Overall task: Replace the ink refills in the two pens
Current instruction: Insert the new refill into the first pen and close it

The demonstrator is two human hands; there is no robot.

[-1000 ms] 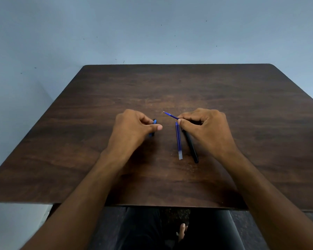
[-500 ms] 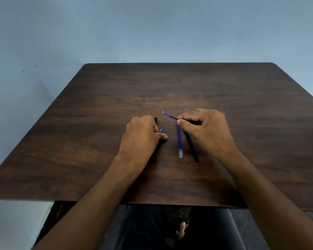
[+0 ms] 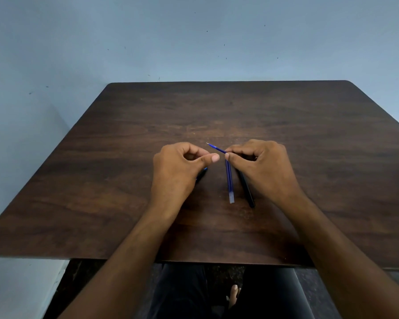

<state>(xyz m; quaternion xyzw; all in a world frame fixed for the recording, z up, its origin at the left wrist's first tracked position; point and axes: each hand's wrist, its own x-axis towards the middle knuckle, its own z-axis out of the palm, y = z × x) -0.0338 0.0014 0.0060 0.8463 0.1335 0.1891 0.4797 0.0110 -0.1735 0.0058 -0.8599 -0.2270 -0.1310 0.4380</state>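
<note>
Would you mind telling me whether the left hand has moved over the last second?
Yes: the left hand moved right, toward the blue refill lying on the table.

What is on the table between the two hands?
In the head view, a blue refill lies on the table between the left hand and right hand, beside a black pen.

Blue refills [image 3: 229,180], a black pen [image 3: 247,192], a dark brown wood-grain table [image 3: 332,157], a pale blue wall [image 3: 194,42].
</note>
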